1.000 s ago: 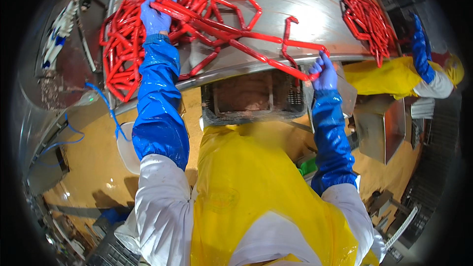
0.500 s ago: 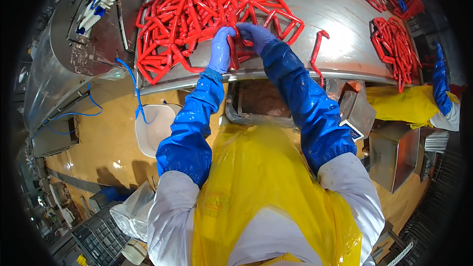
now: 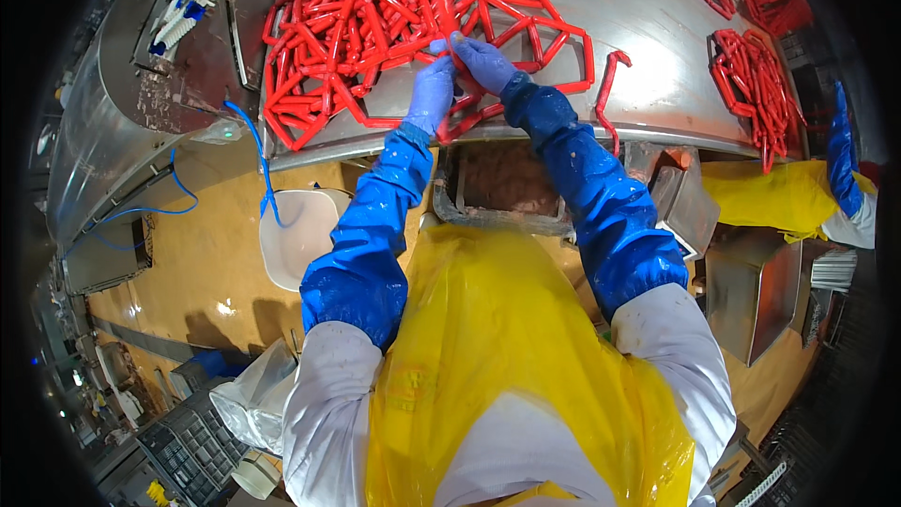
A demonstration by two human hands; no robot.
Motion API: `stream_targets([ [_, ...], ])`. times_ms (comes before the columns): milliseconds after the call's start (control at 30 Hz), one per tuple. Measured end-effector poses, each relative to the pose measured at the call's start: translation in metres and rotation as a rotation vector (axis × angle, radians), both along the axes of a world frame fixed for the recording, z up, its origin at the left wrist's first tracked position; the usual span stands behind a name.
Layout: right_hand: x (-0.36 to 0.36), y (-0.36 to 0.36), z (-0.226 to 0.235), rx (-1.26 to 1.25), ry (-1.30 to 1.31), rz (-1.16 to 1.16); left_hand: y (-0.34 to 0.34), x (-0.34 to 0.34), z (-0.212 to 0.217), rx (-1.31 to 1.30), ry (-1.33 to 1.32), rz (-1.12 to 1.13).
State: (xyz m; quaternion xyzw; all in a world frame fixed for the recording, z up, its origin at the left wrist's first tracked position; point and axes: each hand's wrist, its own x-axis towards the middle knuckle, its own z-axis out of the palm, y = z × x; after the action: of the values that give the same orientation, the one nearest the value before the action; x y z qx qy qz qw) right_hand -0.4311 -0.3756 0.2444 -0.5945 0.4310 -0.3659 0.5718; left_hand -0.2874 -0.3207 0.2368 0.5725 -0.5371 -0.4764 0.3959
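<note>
A large heap of linked red sausages covers the left part of the steel table. At its near edge, both my gloved hands work close together on one string. My left hand is closed round a sausage, its fingers partly hidden. Beside it, slightly farther away, my right hand pinches a link between thumb and fingers. Links hang below my hands towards the table's front edge. To the right of my right hand lies a short separate piece of sausage string, its lower end over the edge.
Another sausage pile lies at the table's right end, with more at the far right near a co-worker in a yellow apron. Below the edge sit a dark tray and a scale. A white tub stands lower left.
My right hand's fingers have closed to a pinch near my left hand, which has shifted slightly nearer me. The sausage loop right of my hands now reaches farther right.
</note>
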Motion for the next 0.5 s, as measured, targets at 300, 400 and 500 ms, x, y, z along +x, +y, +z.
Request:
stream_targets([
  [300,-0.017,0.046,0.02,-0.399,0.466,-0.172,0.02,0.011,0.036,0.255,0.28,-0.161],
  [400,-0.033,0.072,0.01,-0.093,0.429,-0.205,0.025,0.011,0.027,-0.196,-0.238,-0.169],
  [500,-0.016,0.118,0.021,-0.115,0.401,-0.206,0.025,0.011,-0.025,-0.659,-0.702,-0.128],
])
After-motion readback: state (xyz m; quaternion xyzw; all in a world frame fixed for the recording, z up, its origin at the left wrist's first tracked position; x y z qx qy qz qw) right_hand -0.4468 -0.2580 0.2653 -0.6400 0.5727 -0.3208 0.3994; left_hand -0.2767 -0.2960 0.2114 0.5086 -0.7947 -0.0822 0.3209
